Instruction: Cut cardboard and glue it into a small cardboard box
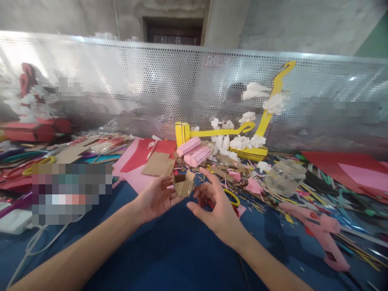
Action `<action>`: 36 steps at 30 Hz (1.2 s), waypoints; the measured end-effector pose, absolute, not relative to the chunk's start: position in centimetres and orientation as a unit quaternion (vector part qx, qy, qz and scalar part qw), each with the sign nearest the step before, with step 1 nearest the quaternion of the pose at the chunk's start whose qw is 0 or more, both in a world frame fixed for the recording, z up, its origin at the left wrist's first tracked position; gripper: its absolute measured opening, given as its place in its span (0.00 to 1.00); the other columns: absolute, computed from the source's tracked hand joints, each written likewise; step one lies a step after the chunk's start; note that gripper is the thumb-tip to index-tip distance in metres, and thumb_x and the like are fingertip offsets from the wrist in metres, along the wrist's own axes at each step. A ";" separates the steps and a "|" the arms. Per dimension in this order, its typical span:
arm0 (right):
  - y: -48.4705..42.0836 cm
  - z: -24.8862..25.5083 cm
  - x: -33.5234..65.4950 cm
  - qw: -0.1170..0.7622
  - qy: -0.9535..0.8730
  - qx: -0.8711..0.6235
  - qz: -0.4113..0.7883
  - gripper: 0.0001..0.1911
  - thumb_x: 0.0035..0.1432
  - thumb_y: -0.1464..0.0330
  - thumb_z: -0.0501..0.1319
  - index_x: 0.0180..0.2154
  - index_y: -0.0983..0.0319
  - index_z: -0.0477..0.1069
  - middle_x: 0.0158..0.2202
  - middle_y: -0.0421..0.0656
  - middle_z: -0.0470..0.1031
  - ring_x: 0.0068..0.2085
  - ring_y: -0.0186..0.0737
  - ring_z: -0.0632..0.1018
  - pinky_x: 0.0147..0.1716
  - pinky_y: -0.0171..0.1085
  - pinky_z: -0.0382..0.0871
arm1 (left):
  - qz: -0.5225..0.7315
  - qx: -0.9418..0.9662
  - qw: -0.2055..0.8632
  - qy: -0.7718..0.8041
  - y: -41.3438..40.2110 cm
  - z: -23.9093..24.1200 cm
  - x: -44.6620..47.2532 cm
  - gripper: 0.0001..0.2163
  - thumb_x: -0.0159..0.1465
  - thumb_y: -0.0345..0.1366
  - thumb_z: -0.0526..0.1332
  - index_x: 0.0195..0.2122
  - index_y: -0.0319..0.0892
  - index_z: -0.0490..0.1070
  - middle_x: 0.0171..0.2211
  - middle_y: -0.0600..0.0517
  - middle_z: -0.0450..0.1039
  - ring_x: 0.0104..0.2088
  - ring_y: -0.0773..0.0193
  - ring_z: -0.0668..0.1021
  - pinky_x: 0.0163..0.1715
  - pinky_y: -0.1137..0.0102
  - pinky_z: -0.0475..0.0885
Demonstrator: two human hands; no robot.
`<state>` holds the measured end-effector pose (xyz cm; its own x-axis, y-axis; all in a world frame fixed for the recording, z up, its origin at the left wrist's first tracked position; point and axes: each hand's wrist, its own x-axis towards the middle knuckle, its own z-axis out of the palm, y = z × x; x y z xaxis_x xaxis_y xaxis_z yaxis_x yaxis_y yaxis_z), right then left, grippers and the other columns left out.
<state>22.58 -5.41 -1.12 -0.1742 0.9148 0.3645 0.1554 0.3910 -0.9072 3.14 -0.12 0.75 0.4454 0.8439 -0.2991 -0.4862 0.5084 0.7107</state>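
Observation:
My left hand (154, 201) grips a small open box of brown cardboard (183, 188) over the middle of the table. The box's flaps stand up, and tape shines on its front. Close to its right side is my right hand (220, 212), thumb and index finger apart, the other fingers curled, with nothing visible in its grasp. Partly hidden behind that hand are a red handle and a yellow loop (233, 198). Beyond the box are pink folded paper boxes (197, 155) and a flat cardboard piece (157, 163).
A pink glue gun (321, 230) lies at right. Yellow paper shapes with white fluffy pieces (250, 151) stand before a perforated metal screen (182, 89). Scraps (224, 173) litter the blue table (169, 254). A white power strip (15, 221) with cables is at left.

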 end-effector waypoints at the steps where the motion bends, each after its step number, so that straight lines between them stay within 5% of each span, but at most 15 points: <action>1: -5.4 -1.2 22.6 0.501 -0.670 -0.403 0.370 0.41 0.61 0.64 0.68 0.69 0.51 0.51 0.40 0.40 0.73 0.36 0.42 0.75 0.40 0.43 0.72 | 0.414 0.276 0.804 0.326 -0.2 0.8 3.2 0.14 0.69 0.34 0.55 0.50 0.32 0.75 0.43 0.38 0.81 0.39 0.58 0.84 0.37 0.70 0.80; 10: -5.4 -1.2 22.6 0.511 -0.692 -0.402 0.313 0.30 0.62 0.66 0.68 0.63 0.50 0.62 0.37 0.39 0.74 0.37 0.42 0.76 0.39 0.42 0.72 | 0.404 0.248 0.820 0.321 -0.8 1.1 3.7 0.12 0.69 0.31 0.54 0.46 0.32 0.75 0.37 0.42 0.81 0.32 0.61 0.83 0.32 0.72 0.80; 19: -5.2 -1.6 22.8 0.513 -0.700 -0.401 0.292 0.30 0.62 0.67 0.68 0.62 0.49 0.63 0.36 0.38 0.74 0.35 0.40 0.76 0.38 0.41 0.72 | 0.375 0.245 0.832 0.326 -1.0 2.0 3.7 0.17 0.74 0.40 0.54 0.48 0.29 0.75 0.37 0.41 0.81 0.30 0.60 0.84 0.31 0.70 0.81; 36: -5.2 -1.5 22.8 0.512 -0.703 -0.404 0.285 0.29 0.62 0.67 0.68 0.62 0.51 0.63 0.35 0.38 0.74 0.35 0.40 0.76 0.37 0.42 0.73 | 0.376 0.236 0.832 0.333 -0.8 1.8 3.6 0.15 0.74 0.36 0.55 0.50 0.28 0.75 0.37 0.41 0.81 0.30 0.61 0.84 0.30 0.70 0.82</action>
<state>22.77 -5.23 -1.47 -0.1495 0.8595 0.4888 0.2767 0.5110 -0.8138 3.59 -0.83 1.84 0.4952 0.7832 -0.3760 -0.4684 0.6052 0.6437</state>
